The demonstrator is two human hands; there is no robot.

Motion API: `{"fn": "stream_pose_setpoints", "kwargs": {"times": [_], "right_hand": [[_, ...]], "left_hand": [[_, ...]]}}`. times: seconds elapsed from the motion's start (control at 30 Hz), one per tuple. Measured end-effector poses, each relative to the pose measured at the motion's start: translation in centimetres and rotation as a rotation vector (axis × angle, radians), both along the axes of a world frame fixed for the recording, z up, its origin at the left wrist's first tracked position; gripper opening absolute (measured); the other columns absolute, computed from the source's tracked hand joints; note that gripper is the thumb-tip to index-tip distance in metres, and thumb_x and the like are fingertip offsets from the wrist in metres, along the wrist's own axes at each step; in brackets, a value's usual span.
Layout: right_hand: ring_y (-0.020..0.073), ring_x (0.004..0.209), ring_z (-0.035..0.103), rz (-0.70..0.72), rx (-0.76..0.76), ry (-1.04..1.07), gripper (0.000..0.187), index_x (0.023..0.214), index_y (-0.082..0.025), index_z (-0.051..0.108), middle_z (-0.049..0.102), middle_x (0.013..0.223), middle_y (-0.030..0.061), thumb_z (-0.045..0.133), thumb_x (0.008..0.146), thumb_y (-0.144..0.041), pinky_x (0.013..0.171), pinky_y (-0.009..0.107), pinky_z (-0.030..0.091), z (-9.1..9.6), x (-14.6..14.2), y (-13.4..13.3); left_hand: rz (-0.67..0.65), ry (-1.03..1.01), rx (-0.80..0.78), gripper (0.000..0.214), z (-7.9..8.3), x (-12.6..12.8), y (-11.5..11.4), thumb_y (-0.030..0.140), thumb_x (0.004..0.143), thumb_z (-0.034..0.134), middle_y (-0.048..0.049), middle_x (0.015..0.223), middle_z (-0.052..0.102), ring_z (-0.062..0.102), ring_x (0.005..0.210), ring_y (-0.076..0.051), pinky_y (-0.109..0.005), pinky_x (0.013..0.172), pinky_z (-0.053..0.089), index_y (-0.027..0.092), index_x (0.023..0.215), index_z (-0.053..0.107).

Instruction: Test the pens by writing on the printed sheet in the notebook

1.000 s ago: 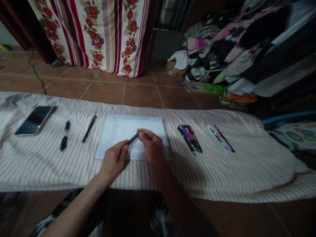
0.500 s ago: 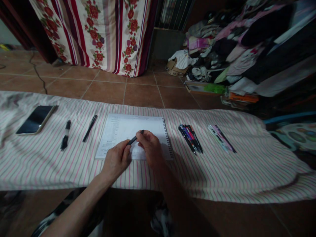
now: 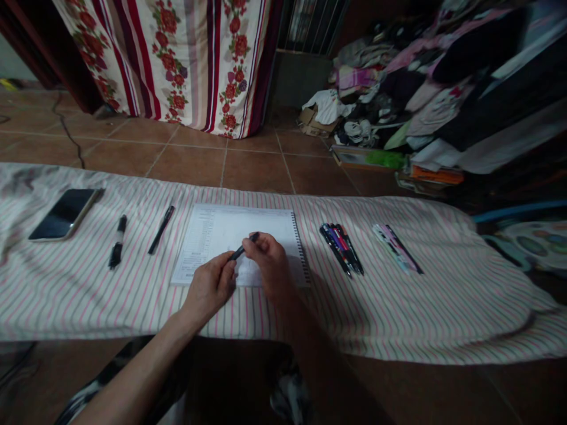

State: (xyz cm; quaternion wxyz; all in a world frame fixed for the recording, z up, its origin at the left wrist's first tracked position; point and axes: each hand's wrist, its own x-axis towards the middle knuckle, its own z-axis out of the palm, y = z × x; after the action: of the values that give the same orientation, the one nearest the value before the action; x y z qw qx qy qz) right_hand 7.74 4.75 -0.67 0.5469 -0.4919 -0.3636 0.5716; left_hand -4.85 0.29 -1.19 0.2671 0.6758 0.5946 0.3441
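Note:
A dark pen is held between my two hands, slanting up to the right above a spiral-bound notebook. My left hand pinches its lower end between thumb and fingers. My right hand has its fingertips closed around the upper end. The notebook lies open to a white page with printed text along its left side, its black coil on the right. My hands hide the lower middle of the page.
Left of the notebook lie a slim black pen, a thicker black-and-grey marker and a phone. Rightward are a group of several dark pens and some pastel pens. A striped cloth covers the surface.
My right fingers have shifted slightly on the pen's upper end, and the pen has moved a touch to the left. Both hands keep hold of it.

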Motion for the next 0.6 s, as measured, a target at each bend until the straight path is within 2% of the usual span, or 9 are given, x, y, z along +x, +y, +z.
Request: {"fn": "stream_pose_setpoints", "kwargs": {"times": [0.03,0.1,0.2,0.3,0.4,0.47,0.53,0.6], "right_hand": [[0.0123,0.063,0.058,-0.001,0.008,-0.031,0.034,0.082,-0.017,0.061,0.063,0.068,-0.0013,0.076,0.058,-0.036,0.063,0.027,0.048,-0.06,0.11,0.06],[0.0142,0.067,0.061,0.035,0.008,0.007,0.036,0.088,-0.017,0.060,0.067,0.071,0.0004,0.075,0.059,-0.032,0.068,0.029,0.049,-0.05,0.26,0.09],[0.0192,0.086,0.065,0.076,-0.004,0.166,0.059,0.113,-0.018,0.053,0.071,0.091,0.0061,0.074,0.060,-0.030,0.079,0.034,0.050,0.12,0.19,-0.01],[0.0197,0.088,0.064,0.037,-0.012,0.129,0.074,0.124,-0.018,0.046,0.069,0.096,0.0071,0.075,0.058,-0.033,0.079,0.035,0.050,-0.03,0.07,-0.03],[0.0186,0.077,0.064,0.026,0.014,-0.038,0.064,0.116,-0.015,0.054,0.069,0.081,0.0035,0.075,0.058,-0.034,0.077,0.035,0.049,-0.48,0.18,0.11],[0.0188,0.077,0.065,0.043,0.055,-0.055,0.056,0.112,-0.016,0.055,0.070,0.078,0.0030,0.073,0.061,-0.031,0.080,0.037,0.049,-0.71,0.25,0.16],[0.0194,0.084,0.065,0.063,0.076,0.005,0.059,0.116,-0.018,0.051,0.072,0.087,0.0049,0.071,0.062,-0.028,0.084,0.038,0.048,-0.80,0.18,0.14],[0.0200,0.090,0.064,0.063,0.056,0.071,0.070,0.125,-0.019,0.045,0.071,0.096,0.0069,0.073,0.061,-0.029,0.085,0.037,0.047,-0.83,0.04,0.12]], "left_hand": [[-0.001,0.007,0.000,0.031,-0.02,-0.01,-0.01,0.028,0.089,0.040,-0.0033,0.071,0.067,0.061,0.064,-0.016,-0.026,0.061,0.044,0.013,0.105,0.061],[0.004,0.012,-0.012,0.031,-0.02,-0.06,-0.03,0.029,0.090,0.039,-0.0036,0.072,0.067,0.061,0.064,-0.016,-0.026,0.061,0.044,0.013,0.105,0.061],[0.025,0.010,-0.028,0.033,0.02,-0.15,-0.03,0.031,0.091,0.037,-0.0037,0.070,0.067,0.061,0.064,-0.017,-0.026,0.059,0.043,0.013,0.104,0.061],[0.033,0.024,-0.028,0.034,0.07,-0.19,-0.03,0.032,0.091,0.037,-0.0038,0.069,0.066,0.061,0.063,-0.017,-0.026,0.058,0.043,0.012,0.105,0.060],[0.022,0.044,-0.036,0.034,0.11,-0.21,-0.01,0.032,0.091,0.036,-0.0044,0.071,0.067,0.062,0.065,-0.018,-0.027,0.059,0.043,0.012,0.106,0.060],[0.017,0.055,-0.041,0.034,0.11,-0.25,0.02,0.033,0.091,0.036,-0.0051,0.073,0.067,0.062,0.066,-0.018,-0.027,0.059,0.044,0.013,0.105,0.060],[0.014,0.057,-0.045,0.034,0.06,-0.29,0.05,0.033,0.091,0.036,-0.0055,0.073,0.067,0.062,0.066,-0.018,-0.027,0.059,0.044,0.013,0.104,0.060],[0.011,0.057,-0.041,0.034,0.00,-0.31,0.04,0.033,0.091,0.036,-0.0057,0.073,0.067,0.062,0.065,-0.018,-0.028,0.059,0.043,0.013,0.103,0.061]]}}
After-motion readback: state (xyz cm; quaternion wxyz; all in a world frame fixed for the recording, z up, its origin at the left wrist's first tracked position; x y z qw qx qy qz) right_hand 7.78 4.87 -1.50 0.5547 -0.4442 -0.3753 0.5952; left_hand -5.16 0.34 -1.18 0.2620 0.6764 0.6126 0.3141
